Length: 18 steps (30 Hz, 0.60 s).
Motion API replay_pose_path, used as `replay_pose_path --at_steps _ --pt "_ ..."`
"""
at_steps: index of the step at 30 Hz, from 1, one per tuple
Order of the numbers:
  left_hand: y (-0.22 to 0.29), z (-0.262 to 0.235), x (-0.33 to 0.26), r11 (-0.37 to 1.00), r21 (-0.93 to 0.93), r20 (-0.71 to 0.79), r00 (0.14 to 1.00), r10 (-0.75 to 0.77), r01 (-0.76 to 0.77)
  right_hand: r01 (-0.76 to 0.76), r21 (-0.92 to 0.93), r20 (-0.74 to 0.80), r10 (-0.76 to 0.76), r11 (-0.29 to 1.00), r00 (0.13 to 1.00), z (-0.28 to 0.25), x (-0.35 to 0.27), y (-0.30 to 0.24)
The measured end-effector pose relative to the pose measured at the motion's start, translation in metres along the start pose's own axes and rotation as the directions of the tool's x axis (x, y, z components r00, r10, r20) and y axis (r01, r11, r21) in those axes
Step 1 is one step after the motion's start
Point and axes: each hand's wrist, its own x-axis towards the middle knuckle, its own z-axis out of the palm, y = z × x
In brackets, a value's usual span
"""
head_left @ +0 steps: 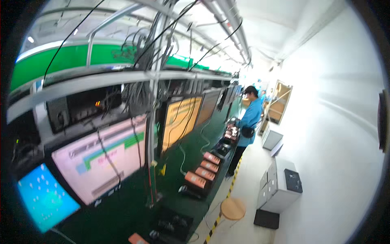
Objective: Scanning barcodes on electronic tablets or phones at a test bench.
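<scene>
Neither of my hands shows in the head view. A long workbench with a dark green top point(122, 217) runs from the lower left away from me. Along its right edge lies a row of black items with orange-red tops point(196, 179); their exact kind is too blurred to tell. A black object point(172, 223) rests at the near end, with another orange-red piece point(137, 239) at the lower edge. On the left stand a lit pink-white monitor point(109, 158), a blue screen point(48, 197) and a monitor with an orange-yellow picture point(181, 122).
A co-worker in a blue top point(252, 114) stands farther along the bench. A round wooden stool point(232, 209) stands by yellow-black floor tape point(213, 232). Beside the right wall is a grey-white cabinet point(273, 187). Hanging cables point(140, 95) and a metal frame point(93, 83) cross above the bench.
</scene>
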Motion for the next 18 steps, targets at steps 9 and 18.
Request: replay_pose_path --at_steps 9,18 --pt "0.103 -0.032 0.049 0.902 -0.114 0.286 0.883 -0.372 0.417 0.071 0.338 0.026 -0.085 0.938 0.996 -0.026 0.047 -0.202" --pt "0.141 -0.088 0.034 0.871 -0.130 0.302 0.856 -0.420 0.473 0.546 0.336 0.444 -0.641 0.767 0.626 0.034 0.134 -0.260"
